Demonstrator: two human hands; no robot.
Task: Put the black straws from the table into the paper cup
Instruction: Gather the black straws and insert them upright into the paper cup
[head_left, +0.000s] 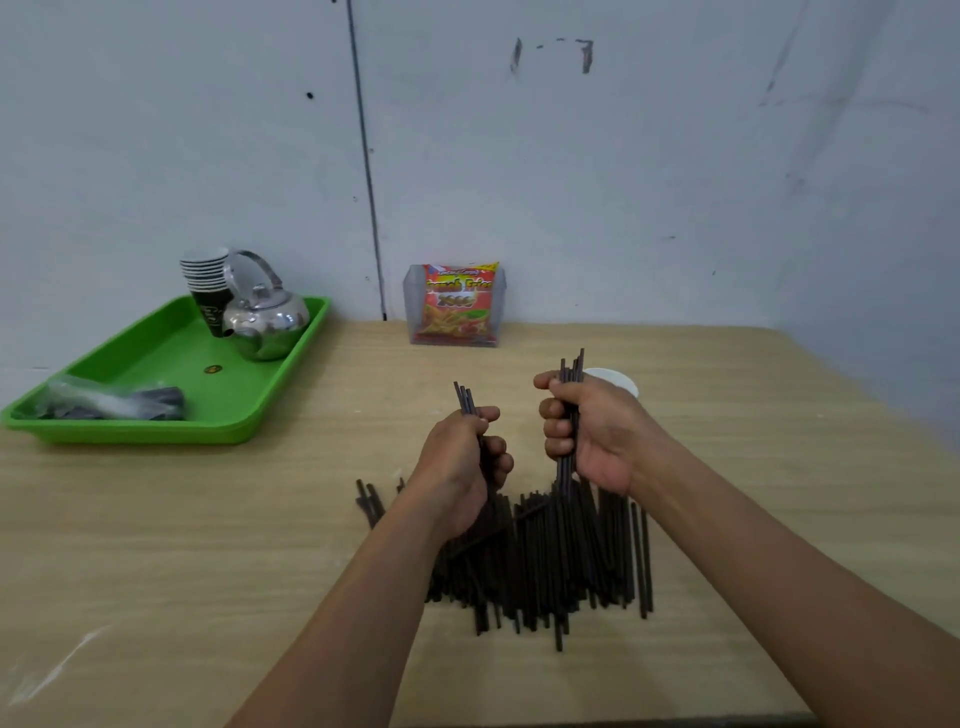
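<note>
Left hand and right hand each grip black straws; next, carry them to the paper cup.

Scuffed pale wall, light wooden table

Two hands are up over the table, the left hand and the right hand, each with its own small bunch of black straws. The loose pile of straws beneath them runs to several dozen (too many and too overlapped to count exactly). One white paper cup shows behind the right hand. There is one green tray, one metal kettle, one stack of cups and one snack packet.
</note>
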